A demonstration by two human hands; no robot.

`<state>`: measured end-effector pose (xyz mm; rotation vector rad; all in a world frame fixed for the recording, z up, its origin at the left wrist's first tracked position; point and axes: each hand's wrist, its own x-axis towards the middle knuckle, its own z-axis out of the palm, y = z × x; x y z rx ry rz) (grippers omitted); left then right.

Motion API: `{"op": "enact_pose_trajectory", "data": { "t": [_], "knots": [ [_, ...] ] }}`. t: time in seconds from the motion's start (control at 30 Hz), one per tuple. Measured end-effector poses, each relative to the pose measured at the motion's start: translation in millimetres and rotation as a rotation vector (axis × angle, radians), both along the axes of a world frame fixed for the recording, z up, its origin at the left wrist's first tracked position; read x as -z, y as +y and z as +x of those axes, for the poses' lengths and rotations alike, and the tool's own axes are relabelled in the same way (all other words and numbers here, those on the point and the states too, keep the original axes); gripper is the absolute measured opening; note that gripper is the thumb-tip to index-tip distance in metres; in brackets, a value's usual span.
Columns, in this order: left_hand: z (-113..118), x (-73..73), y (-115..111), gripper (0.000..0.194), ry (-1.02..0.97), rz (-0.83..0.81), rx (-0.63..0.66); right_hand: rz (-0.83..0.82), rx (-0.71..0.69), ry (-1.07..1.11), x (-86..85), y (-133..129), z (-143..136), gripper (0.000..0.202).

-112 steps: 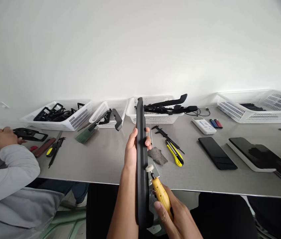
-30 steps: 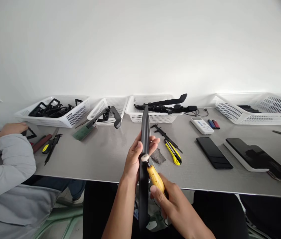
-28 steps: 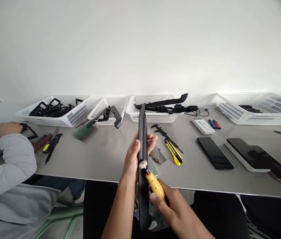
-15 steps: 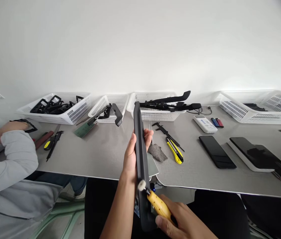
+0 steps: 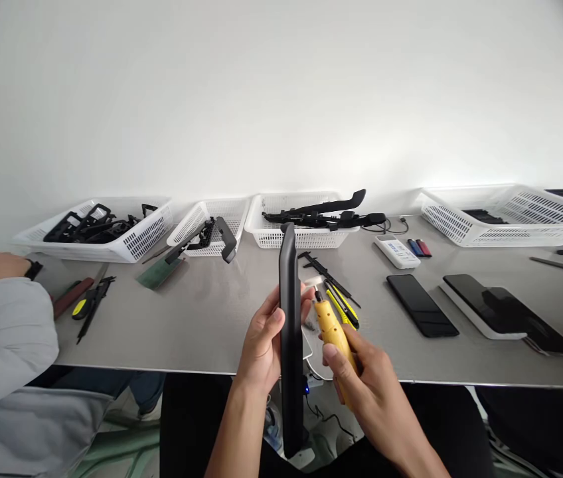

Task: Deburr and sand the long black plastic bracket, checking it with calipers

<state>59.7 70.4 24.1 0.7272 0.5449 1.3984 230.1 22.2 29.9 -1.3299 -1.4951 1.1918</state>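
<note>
A long black plastic part [image 5: 291,345] stands nearly upright in front of me, its lower end over my lap. My left hand [image 5: 263,342] is wrapped round its middle, thumb on the near side. My right hand [image 5: 361,368] grips a yellow-handled rotary tool [image 5: 331,326]. The tool's pale round tip is just right of the black part, near my left fingertips; whether it touches the part cannot be told. Behind the tool lie a yellow utility knife [image 5: 341,304] and a black caliper [image 5: 328,273].
White baskets [image 5: 294,238] with black parts line the wall. A black phone [image 5: 421,305], a white device [image 5: 396,252] and other flat dark devices lie at right. On the left, a co-worker's grey sleeve [image 5: 17,325] rests near a green sheet [image 5: 159,271] and hand tools.
The yellow tool and my right hand have moved up and away from the black part's lower end. The black part has turned and shifted slightly right. The co-worker's arm has moved left in view.
</note>
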Motion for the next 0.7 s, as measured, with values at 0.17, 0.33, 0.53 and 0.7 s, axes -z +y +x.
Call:
{"op": "enact_pose_trajectory", "data": {
  "t": [0.17,0.33,0.53,0.7],
  "knots": [
    [-0.1,1.4,-4.5,0.043,0.038,-0.020,0.030,0.121,0.056,0.001,-9.7,2.0,-2.3,0.047],
    [0.4,-1.1,-9.4,0.048,0.087,0.005,0.116,0.152,0.042,-0.034,-25.4,12.5,-2.8,0.050],
    [-3.7,0.8,-9.9,0.045,0.109,-0.005,0.112,0.134,0.013,-0.013,-26.4,17.1,1.4,0.048],
    [-4.2,3.0,-9.3,0.043,0.109,-0.001,0.120,0.129,0.016,-0.014,-27.9,18.2,3.1,0.048]
  ]
}}
